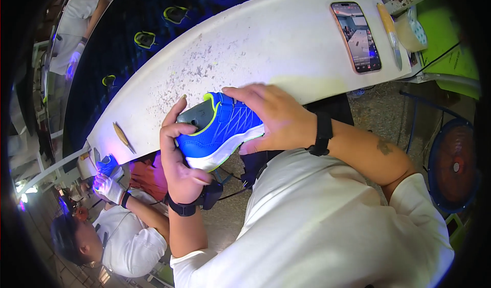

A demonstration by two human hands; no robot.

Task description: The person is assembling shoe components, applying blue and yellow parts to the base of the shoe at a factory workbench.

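Note:
A blue sneaker [232,119] with a white sole and yellow-green trim is held up over the near edge of the white table. A dark grey shoe last [199,115] with a round hole fills its opening. My left hand [179,152] grips the heel end, one finger bent against the last and the thumb low by the sole. Around the toe end closes my right hand [281,115], fingers over the upper and thumb at the sole. The palm covers the toe.
Scraps speckle the white table [286,37]. On it lie a phone [356,37], a yellow-handled knife [389,35] and a pointed wooden tool [123,137]. Several shoes [176,15] sit beyond on a dark surface. A co-worker [135,247] at left holds another blue shoe [106,165]. A fan [454,165] stands right.

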